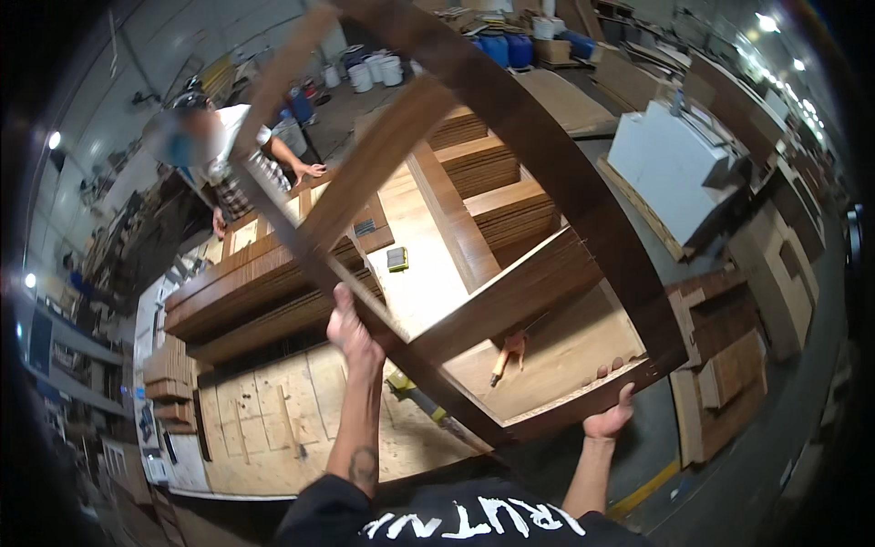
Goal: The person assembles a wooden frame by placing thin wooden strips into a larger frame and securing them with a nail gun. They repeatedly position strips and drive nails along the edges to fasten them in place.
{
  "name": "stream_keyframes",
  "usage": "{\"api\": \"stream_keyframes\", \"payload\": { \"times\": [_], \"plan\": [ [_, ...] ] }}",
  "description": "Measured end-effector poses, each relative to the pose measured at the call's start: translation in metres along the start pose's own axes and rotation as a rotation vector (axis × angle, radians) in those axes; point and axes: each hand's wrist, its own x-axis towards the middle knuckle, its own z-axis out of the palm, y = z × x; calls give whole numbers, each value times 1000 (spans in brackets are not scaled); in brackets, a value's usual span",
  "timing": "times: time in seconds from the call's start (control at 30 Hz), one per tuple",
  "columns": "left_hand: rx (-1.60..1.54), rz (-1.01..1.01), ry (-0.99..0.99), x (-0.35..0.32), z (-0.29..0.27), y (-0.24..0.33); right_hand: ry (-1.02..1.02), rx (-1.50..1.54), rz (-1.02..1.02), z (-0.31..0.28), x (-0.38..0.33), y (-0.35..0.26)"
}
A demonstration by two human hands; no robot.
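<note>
The left hand (pixel 354 333) grips the left side of the wooden frame (pixel 620 255), fingers mostly hidden; the right hand (pixel 611 417) clasps the frame's near edge, fingers curled over.

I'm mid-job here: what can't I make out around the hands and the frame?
In the head view:
- Left hand: most fingers hidden behind the wooden frame.
- Right hand: middle of the fingers hidden by the lower rail; only tips show above.
- Frame's top: cut off by the upper edge.
- Small yellow-and-black object on the bench: too small to identify.
</note>
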Motion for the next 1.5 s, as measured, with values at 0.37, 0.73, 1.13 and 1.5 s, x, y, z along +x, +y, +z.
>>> {"api": "stream_keyframes", "payload": {
  "times": [0.37,0.73,1.13,1.5],
  "plan": [
    [838,9,36,146,108,-154,50,105,121,-25,93,0],
    [1218,292,-127,267,163,-178,202,-342,247,-2,224,32],
    [1127,206,-355,34,81,-235,52,-1748,-199,-73,363,14],
    [1087,149,-422,4,70,-226,71,-1752,1,-55,346,-11]
  ]
}}
